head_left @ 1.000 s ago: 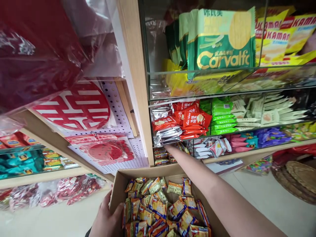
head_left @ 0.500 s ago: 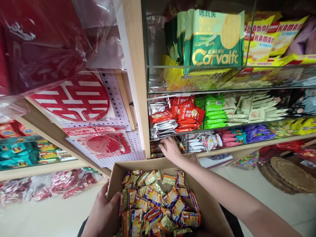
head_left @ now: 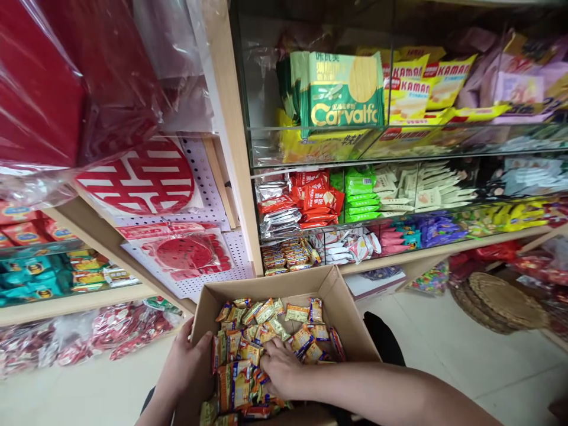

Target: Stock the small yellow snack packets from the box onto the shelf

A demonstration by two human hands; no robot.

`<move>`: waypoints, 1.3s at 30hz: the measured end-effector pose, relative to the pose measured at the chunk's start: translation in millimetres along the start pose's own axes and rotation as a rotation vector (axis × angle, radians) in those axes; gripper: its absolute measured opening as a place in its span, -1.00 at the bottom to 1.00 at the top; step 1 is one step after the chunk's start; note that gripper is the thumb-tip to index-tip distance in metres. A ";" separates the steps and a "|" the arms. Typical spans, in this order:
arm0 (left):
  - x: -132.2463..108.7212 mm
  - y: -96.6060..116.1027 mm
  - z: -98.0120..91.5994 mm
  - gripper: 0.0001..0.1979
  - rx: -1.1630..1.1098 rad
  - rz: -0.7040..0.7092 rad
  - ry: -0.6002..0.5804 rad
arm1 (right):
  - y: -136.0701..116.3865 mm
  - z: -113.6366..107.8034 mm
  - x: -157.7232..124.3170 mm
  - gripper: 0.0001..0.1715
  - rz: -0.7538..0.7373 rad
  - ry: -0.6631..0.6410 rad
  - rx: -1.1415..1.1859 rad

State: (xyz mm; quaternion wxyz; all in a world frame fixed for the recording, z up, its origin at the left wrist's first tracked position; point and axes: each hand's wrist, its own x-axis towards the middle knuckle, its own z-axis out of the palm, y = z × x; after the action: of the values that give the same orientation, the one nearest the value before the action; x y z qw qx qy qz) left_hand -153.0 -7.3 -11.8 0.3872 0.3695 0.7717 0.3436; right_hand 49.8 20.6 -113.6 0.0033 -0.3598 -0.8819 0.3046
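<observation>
A cardboard box [head_left: 355, 307] stands low in front of me, with several small wrapped snacks [head_left: 237, 381] in orange, blue and gold wrappers inside. My left hand [head_left: 189, 358] grips the box's left wall, thumb inside and fingers outside. Inside the box, my right hand [head_left: 279, 364] bends its fingers down around the wrapped snacks in the middle; its fingertips are partly hidden among them. Just beyond the box's far wall, similar small snacks [head_left: 290, 253] lie in rows in the bottom-left shelf compartment.
Glass-fronted shelves on the right hold green Carvalfc packs [head_left: 341, 89], yellow KAMAN packs [head_left: 410, 89], red packets [head_left: 317, 198] and green packets [head_left: 360, 195]. A wooden post [head_left: 239, 136] stands left of them. Woven mats [head_left: 506, 302] lie at right. Red plastic-wrapped goods [head_left: 39, 89] hang upper left.
My right hand has drawn back from the bottom-left shelf compartment and down into the box, onto the snacks. My left hand stays on the box wall. The view has shifted slightly.
</observation>
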 end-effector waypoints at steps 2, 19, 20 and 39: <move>1.1 -1.4 -0.9 -0.48 0.061 0.032 0.039 | 2.5 3.4 -1.0 -0.62 -0.020 0.006 -0.102; 0.3 -0.6 -3.0 -0.46 0.227 -0.015 0.039 | 25.7 -8.4 4.7 -0.68 -0.346 -0.050 -0.301; -2.7 1.0 -3.4 -0.45 0.254 0.006 0.076 | 27.6 -12.3 4.4 -0.68 -0.330 -0.055 -0.215; -54.7 48.9 100.9 -0.59 -0.496 0.223 0.007 | -43.1 -75.6 -45.1 -0.54 0.326 0.692 1.355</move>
State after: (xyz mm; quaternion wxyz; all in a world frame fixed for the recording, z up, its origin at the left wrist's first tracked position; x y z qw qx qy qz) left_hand -28.8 -4.3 0.1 0.4229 0.3449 0.6199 0.5638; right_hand 73.0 8.4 -19.2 0.4527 -0.4789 -0.3881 0.6443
